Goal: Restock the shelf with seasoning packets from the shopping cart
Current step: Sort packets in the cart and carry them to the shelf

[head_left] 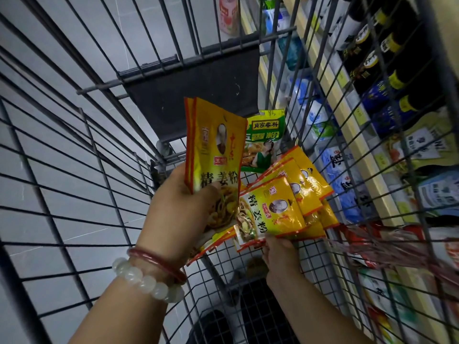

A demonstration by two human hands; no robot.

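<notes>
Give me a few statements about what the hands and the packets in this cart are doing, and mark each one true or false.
1. The left hand holds yellow packets upright. True.
2. The right hand is empty. False: it pinches a fan of yellow packets.
3. A green packet lies in the cart. True.
4. Bracelets are on the right wrist. False: the bracelets are on the left wrist.

Glossy plastic seasoning packets (216, 155), grey metal wire cart (99, 150), smooth bead bracelet (146, 281)
</notes>
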